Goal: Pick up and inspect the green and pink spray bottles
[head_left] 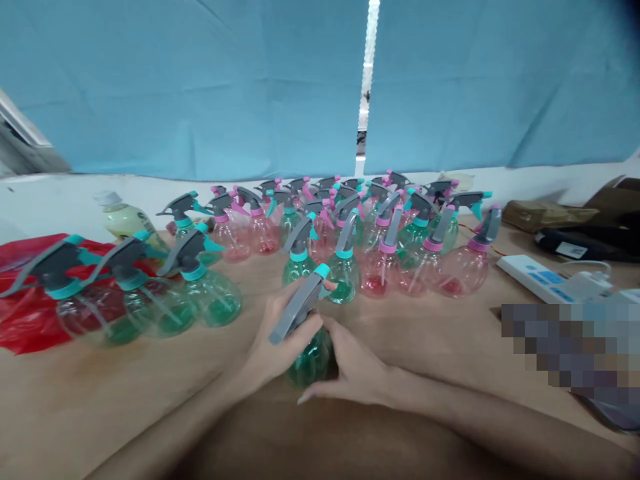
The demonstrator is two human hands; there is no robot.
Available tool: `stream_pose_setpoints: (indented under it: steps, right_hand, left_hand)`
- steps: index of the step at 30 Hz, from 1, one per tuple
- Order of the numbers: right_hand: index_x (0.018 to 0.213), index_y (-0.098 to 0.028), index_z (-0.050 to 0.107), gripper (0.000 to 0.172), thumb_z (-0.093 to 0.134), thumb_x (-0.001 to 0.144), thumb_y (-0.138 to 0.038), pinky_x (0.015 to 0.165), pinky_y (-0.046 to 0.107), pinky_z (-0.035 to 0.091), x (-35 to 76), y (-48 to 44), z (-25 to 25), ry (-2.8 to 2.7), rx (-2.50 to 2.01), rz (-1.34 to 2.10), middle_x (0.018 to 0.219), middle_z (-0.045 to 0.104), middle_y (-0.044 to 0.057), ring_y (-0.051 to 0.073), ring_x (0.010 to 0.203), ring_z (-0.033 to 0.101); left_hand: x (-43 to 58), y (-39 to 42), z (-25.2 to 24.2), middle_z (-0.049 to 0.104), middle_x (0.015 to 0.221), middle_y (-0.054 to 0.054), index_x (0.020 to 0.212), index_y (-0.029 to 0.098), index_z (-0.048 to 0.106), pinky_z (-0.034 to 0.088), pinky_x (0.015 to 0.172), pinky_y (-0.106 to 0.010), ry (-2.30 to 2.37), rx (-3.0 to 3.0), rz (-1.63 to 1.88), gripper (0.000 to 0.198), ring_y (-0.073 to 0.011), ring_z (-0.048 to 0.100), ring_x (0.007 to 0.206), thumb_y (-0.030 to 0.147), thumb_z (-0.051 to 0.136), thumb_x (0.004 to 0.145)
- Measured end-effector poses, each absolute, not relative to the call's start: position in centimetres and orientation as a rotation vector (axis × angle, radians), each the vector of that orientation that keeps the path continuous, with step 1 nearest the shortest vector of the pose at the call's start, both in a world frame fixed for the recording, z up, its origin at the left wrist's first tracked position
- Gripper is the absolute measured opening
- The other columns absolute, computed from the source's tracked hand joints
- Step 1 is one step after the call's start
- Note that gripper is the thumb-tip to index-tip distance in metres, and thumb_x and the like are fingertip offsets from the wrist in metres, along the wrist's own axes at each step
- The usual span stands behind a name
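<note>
Close in front of me stands a green spray bottle [309, 363] with a grey trigger head and a teal nozzle tip. My left hand [277, 333] is wrapped round its neck, just under the trigger head. Low on the right side, my right hand [357, 368] cups the clear green body, its thumb toward me. The fingers behind the bottle are hidden. Just beyond it are another green spray bottle [343, 280] and a pink spray bottle [379, 273], both upright.
Several pink and green spray bottles crowd the back of the wooden table [425, 340]. Three green ones stand at left beside a red plastic bag [30, 320] and a pale yellow bottle [123, 220]. At right lie a white power strip [533, 277] and a dark pouch [585, 243].
</note>
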State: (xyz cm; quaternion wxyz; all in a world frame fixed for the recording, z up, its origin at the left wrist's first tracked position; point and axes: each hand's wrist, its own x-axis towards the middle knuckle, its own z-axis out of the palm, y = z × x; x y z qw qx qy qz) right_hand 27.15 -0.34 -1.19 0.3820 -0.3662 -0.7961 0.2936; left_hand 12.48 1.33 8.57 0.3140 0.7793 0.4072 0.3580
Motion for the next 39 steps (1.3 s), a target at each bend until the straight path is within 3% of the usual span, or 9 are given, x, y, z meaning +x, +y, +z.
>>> stream_pose_setpoints:
  steps: [7,18,25,33,39]
  right_hand:
    - [0.138,-0.019,0.022,0.101,0.074,0.059,-0.054,0.101,0.05,0.035,27.45,-0.26,-1.28,-2.064,-0.93,0.764,0.137,0.042,0.016,0.032,0.125,0.041]
    - [0.139,-0.02,0.022,0.099,0.074,0.061,-0.052,0.097,0.051,0.04,27.54,-0.55,-1.41,-2.077,-0.982,0.77,0.134,0.045,0.016,0.033,0.122,0.044]
    - [0.139,-0.02,0.021,0.098,0.073,0.062,-0.052,0.099,0.052,0.037,27.53,-0.64,-1.49,-2.087,-0.986,0.742,0.137,0.041,0.016,0.033,0.126,0.04]
    - [0.141,-0.023,0.014,0.103,0.074,0.062,-0.05,0.101,0.054,0.034,27.46,-0.65,-1.47,-2.09,-0.974,0.719,0.14,0.037,0.016,0.034,0.128,0.037]
    - [0.139,-0.021,0.019,0.1,0.075,0.061,-0.05,0.099,0.052,0.038,27.42,-0.54,-1.82,-2.074,-0.974,0.704,0.137,0.042,0.016,0.033,0.124,0.042]
  left_hand:
    - [11.95,2.09,7.95,0.065,0.104,-0.002,0.112,0.027,0.058,0.049,0.082,-0.033,1.015,2.028,0.976,0.043,-0.0188,0.061,0.092,0.011,0.047,0.073]
    - [12.26,2.16,7.96,0.062,0.083,0.0,0.106,0.025,0.061,0.051,0.072,-0.031,0.962,2.114,0.989,0.037,-0.0136,0.055,0.064,0.013,0.049,0.073]
    - [12.43,2.21,8.15,0.059,0.079,0.0,0.102,0.024,0.06,0.051,0.072,-0.032,0.95,2.126,1.017,0.034,-0.0157,0.055,0.069,0.015,0.049,0.071]
    - [12.33,2.12,7.7,0.06,0.088,-0.003,0.094,0.02,0.057,0.053,0.075,-0.033,0.918,2.045,1.013,0.025,-0.018,0.061,0.082,0.015,0.047,0.072]
    - [12.24,2.25,7.91,0.059,0.083,-0.001,0.097,0.022,0.06,0.051,0.072,-0.031,0.917,2.122,1.015,0.031,-0.0158,0.058,0.073,0.014,0.047,0.07]
